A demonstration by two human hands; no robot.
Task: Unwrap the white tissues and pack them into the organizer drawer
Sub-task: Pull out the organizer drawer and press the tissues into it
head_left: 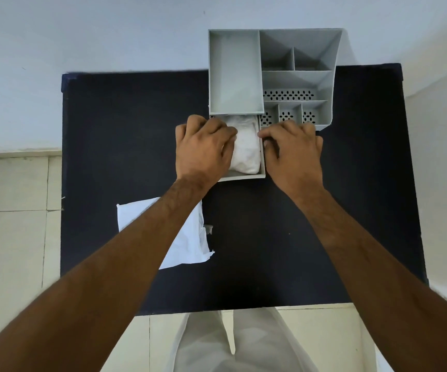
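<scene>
A grey organizer [233, 73] stands at the far side of the dark table. Its drawer [244, 177] is pulled out toward me, and a stack of white tissues [246, 149] lies inside it. My left hand [203, 149] rests over the drawer's left side with curled fingers touching the tissues. My right hand [292, 154] grips the drawer's right wall, fingers curled on the rim. The empty white wrapper [190, 240] lies flat on the table near me, partly under my left forearm.
The organizer's right half holds several open compartments [297, 84], some with perforated floors. The dark table [351, 210] is small; its near edge runs in front of my legs. A pale wall stands behind, with tiled floor at both sides.
</scene>
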